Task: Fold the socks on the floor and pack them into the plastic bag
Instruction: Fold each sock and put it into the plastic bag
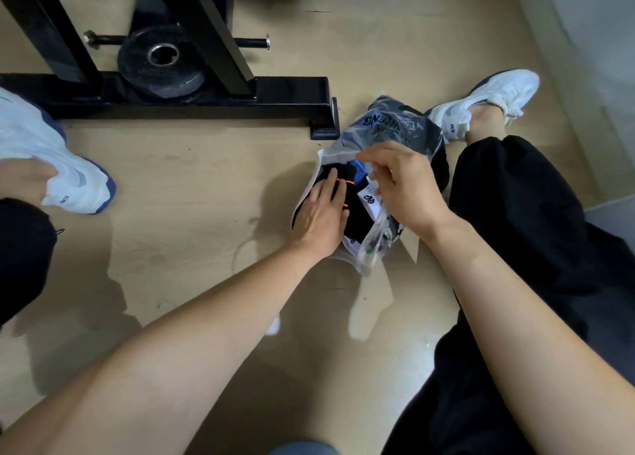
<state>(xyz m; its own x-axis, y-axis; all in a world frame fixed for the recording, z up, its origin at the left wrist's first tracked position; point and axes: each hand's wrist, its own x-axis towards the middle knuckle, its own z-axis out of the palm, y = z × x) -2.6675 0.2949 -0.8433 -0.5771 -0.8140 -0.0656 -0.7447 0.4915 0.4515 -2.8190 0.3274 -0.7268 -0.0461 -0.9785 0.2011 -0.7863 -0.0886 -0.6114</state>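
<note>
A clear plastic bag [388,124] lies on the wooden floor between my legs, its mouth facing me. Inside it are folded dark socks, one black with orange stripes [354,214], plus white and blue ones. My left hand [321,215] lies flat on the black sock at the bag's mouth, fingers together and pressing on it. My right hand [402,183] pinches the upper edge of the bag's opening and holds it up.
A black metal gym frame [206,100] with a round weight plate [161,62] stands just beyond the bag. My white sneakers [488,97] rest at the right and far left. A grey wall base runs along the right.
</note>
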